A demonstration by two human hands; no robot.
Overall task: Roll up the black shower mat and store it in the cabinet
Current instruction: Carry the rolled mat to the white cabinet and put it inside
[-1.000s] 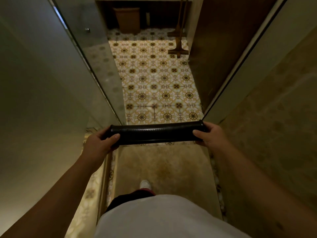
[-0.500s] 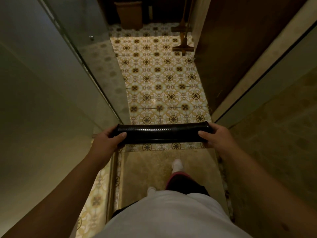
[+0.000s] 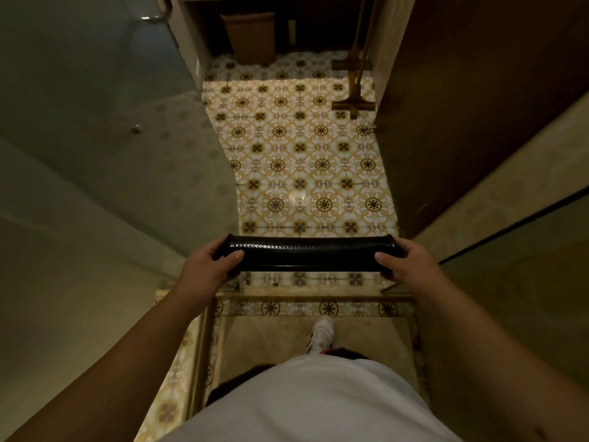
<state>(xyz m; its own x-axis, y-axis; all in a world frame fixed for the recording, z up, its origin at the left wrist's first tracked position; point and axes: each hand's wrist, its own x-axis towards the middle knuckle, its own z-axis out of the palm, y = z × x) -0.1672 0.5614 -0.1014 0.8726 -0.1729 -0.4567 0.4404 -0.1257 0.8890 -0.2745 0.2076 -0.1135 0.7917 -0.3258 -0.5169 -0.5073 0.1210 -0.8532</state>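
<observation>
Narrow passage, viewed from above. Glass panel (image 3: 105, 148) filled the left of the frame; a dark wooden door (image 3: 471, 100) and a pale wall (image 3: 516, 314) closed the right. Between them ran a strip of patterned floor (image 3: 306, 161), open up the centre of the frame. At top centre a brown basket (image 3: 250, 36) stood on the floor in a dark recess. At upper right two long-handled wooden tools (image 3: 352, 102) stood with their heads on the floor, just beside the door edge. A raised sill (image 3: 302, 293) crossed the frame below the hands; a white shoe (image 3: 322, 333) stood on the plain beige floor beneath it.

Mat (image 3: 307, 253) was rolled into a tight black tube, held in the air at centre frame above the sill. Long axis lay level, left to right across the passage, ends pointing at the glass and the door side. The roll spanned almost the whole gap between them.

Left hand (image 3: 210, 266) gripped the left end, thumb on top, fingers curled round it. Right hand (image 3: 404, 264) gripped the right end likewise.

The tools and basket narrowed the far end.
</observation>
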